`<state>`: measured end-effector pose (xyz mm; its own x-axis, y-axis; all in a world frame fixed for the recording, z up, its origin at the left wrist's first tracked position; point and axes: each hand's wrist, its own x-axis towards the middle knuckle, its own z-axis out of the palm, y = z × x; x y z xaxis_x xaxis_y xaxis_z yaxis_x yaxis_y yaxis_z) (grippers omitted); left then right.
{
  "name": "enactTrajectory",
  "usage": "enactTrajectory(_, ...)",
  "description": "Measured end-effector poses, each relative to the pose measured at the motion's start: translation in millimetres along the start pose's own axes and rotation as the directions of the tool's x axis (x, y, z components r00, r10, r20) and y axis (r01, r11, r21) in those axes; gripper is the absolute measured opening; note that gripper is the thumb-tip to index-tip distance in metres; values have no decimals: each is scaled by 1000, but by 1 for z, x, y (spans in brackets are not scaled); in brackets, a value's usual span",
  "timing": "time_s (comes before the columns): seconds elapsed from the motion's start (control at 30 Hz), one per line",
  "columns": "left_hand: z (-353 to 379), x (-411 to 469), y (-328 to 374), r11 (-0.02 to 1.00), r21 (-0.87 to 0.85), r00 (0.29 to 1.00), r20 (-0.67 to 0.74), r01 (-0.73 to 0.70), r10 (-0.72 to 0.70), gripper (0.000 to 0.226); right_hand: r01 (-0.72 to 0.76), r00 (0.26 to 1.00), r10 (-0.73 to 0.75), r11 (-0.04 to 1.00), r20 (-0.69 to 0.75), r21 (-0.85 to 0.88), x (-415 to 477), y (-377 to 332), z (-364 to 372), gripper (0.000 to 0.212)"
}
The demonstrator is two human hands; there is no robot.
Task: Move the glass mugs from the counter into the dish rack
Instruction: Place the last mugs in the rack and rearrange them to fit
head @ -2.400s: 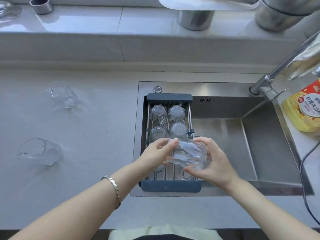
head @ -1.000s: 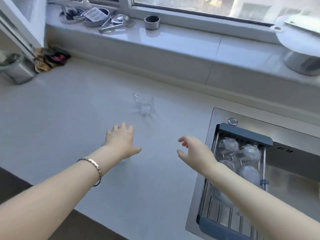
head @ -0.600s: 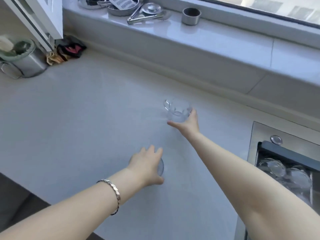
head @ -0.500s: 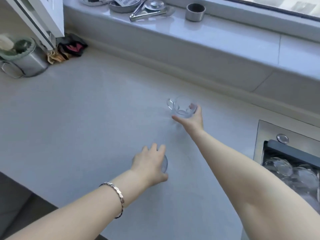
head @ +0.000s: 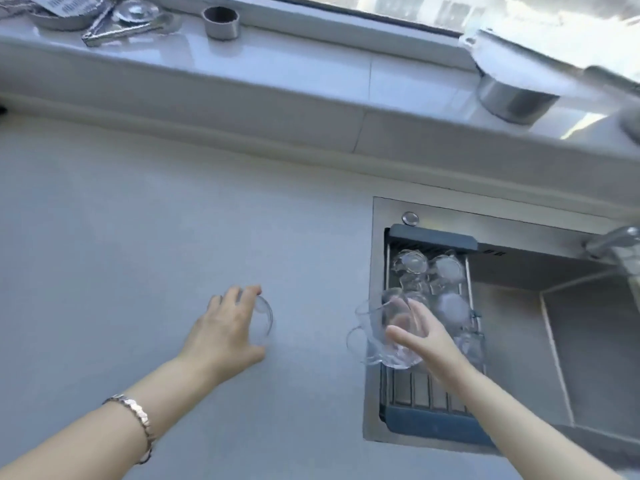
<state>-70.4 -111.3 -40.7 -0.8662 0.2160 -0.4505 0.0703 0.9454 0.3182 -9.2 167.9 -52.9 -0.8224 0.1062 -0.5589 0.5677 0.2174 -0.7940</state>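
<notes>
My right hand (head: pixel 420 336) grips a clear glass mug (head: pixel 375 329) in the air at the left edge of the dish rack (head: pixel 429 422), its handle pointing left. My left hand (head: pixel 223 329) is wrapped over a second glass mug (head: pixel 264 315) on the grey counter (head: pixel 138 237); only the mug's rim shows past my fingers. The blue-framed rack sits over the left end of the steel sink (head: pixel 588 341). Several upturned glass mugs (head: pixel 429 271) stand in the rack's far half.
A tap (head: pixel 611 240) reaches over the sink at the right. On the window ledge stand a small metal cup (head: pixel 221 22), a metal pot (head: pixel 512 98) under a white lid, and utensils (head: pixel 114 19) at the far left.
My right hand has lifted the far mug off the counter and carried it right to the rack's edge. My left hand still covers the near mug. The view has swung right.
</notes>
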Motion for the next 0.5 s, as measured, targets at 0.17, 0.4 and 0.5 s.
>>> enactTrajectory(0.17,27,-16,83,995,-57,996,-20,-83,82,76,-151,988,150,988,-47,-21,-64,45,-102,76)
enactTrajectory(0.4,71,-50,166,991,-95,994,-69,-92,85,73,194,981,-174,807,89,-558,-75,72,-137,61)
enactTrajectory(0.5,84,-63,181,992,-92,993,-89,-81,73,75,446,895,-278,574,349,-686,-63,76,-123,56)
